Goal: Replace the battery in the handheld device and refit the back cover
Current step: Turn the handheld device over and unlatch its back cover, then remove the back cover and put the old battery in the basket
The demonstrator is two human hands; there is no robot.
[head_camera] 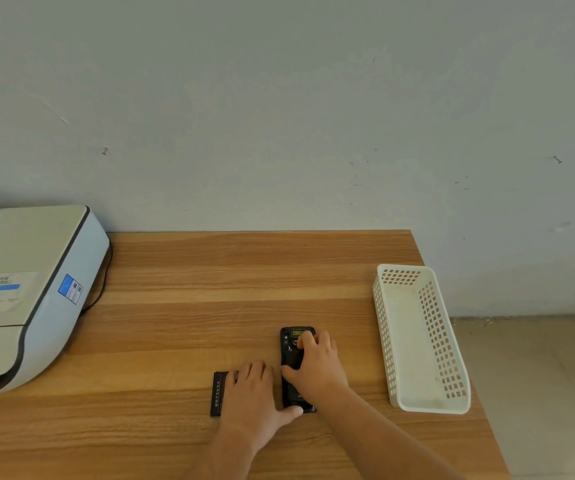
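Wooden table [210, 271] first, and everything sits near its front edge. At far left a white printer [29, 289] with its cable, well apart; at right an empty white perforated basket [417, 341], near but clear of the work. Nothing crowds the hands.

Centre stage, the black handheld device [291, 341] lies face down, lengthwise away from the person. The right hand [317, 368] is spread over its back, fingers pressing near the top end, thumb on the left edge, holding nothing. The left hand [251, 393] lies flat on a black battery [218, 393] just beside it, thumb touching the device's near corner.

Whether the cover is on, I can't tell. Best bet: brace the near end, press evenly, no twisting.
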